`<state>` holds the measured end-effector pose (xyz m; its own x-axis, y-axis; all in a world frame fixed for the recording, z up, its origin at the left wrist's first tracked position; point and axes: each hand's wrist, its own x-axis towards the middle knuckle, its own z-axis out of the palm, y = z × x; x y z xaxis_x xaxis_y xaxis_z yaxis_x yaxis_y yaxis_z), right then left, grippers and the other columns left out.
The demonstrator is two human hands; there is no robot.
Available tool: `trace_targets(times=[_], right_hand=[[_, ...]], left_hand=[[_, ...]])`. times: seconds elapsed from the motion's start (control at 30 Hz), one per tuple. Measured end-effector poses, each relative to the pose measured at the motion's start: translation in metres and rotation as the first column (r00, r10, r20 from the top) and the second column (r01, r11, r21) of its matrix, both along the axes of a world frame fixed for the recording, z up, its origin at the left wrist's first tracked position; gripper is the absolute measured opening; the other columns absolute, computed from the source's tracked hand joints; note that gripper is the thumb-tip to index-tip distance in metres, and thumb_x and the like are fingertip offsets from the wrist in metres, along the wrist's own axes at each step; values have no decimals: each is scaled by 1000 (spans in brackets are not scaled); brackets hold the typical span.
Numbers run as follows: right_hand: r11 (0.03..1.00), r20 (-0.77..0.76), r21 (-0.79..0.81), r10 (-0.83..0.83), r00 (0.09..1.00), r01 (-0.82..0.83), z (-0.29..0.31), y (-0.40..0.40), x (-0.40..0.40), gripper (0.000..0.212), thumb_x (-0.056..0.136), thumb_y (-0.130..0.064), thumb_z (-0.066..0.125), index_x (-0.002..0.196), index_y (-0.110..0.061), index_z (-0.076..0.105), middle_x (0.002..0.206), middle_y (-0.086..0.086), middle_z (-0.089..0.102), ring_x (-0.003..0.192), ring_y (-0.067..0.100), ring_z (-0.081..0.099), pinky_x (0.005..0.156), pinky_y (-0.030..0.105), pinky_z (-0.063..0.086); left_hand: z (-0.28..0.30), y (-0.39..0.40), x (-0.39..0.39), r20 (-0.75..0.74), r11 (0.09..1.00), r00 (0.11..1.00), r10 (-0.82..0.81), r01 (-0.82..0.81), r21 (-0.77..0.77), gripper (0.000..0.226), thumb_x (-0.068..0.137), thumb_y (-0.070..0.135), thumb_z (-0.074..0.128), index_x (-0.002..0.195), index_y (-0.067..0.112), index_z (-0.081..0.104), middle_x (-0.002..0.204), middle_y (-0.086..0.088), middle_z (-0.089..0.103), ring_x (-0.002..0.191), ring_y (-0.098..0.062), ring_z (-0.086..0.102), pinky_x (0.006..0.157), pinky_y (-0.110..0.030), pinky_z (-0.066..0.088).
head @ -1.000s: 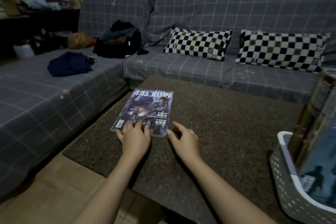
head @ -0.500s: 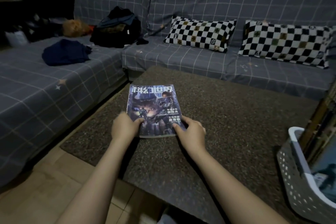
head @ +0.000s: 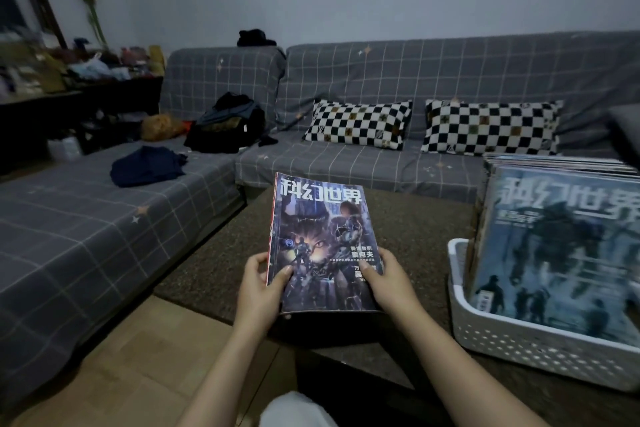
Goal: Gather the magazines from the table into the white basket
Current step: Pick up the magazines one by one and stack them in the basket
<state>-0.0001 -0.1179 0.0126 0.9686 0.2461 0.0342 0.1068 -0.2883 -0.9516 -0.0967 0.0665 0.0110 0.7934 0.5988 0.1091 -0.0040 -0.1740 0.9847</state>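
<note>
Because it must clear the rim of the white basket (head: 540, 354), the magazine (head: 320, 243) is gripped at its near corners by the fingers of the left hand (head: 258, 291) and right hand (head: 389, 284), lifted above the speckled tabletop (head: 408, 218). Beyond the fingers, a grey checked sofa (head: 346, 80) is seen.

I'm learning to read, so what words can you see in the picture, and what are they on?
"科幻世界": big white title across the top of the magazine held by the left hand and right hand.
Small text low on that cover: too small and partly covered by fingers to read surely.
Big title on the front magazine in the white basket: looks like the same words, but blurred.
Small print on that cover: unreadable.
</note>
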Motion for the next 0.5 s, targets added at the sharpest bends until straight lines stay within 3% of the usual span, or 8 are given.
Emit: trace_targets(times=[0.07,0.17,0.23,0.33,0.4,0.5], right_hand=[[997,23,72,-19,1000,17,17,-20,-11,37,92,-24,54,127,-18,44,115,2,59,97,15,58,68,26,44],[988,89,143,-68,994,55,40,-54,-26,35,92,-21,53,126,-20,42,114,3,61,98,18,61,78,33,50],[981,138,178,-108,984,83,53,-79,-33,34,92,-20,53,124,-22,42,110,3,62,94,17,62,79,34,51],[966,194,229,-166,967,120,67,-121,-38,31,92,-16,54,120,-23,43,98,-3,63,81,3,64,66,19,51],[953,206,265,-204,957,146,73,-149,-39,27,91,-12,54,111,-27,44,91,-10,64,71,-8,63,57,9,48],[938,206,285,-261,943,198,77,-190,-38,25,91,-9,54,98,-32,46,89,-9,66,71,-5,65,58,12,49]], left_hand=[[14,-15,-8,49,1000,998,-27,27,0,34,85,20,67,112,22,47,97,10,62,87,-10,65,71,-33,55],[34,-42,-14,122,996,988,-93,91,18,34,85,24,67,113,25,47,100,8,64,85,-6,67,64,-25,54],[47,-63,-14,173,988,973,-152,150,26,32,87,23,63,115,24,46,103,2,65,88,-12,69,64,-29,57],[63,-97,-8,211,967,944,-253,255,20,30,91,23,56,118,22,44,102,-3,68,87,-18,70,71,-40,59],[69,-120,0,236,949,920,-312,314,29,29,92,21,55,119,21,45,100,-2,68,83,-14,71,67,-33,59],[73,-153,18,261,931,895,-362,359,62,25,91,12,56,115,15,49,103,-2,66,90,-13,67,72,-25,57]])
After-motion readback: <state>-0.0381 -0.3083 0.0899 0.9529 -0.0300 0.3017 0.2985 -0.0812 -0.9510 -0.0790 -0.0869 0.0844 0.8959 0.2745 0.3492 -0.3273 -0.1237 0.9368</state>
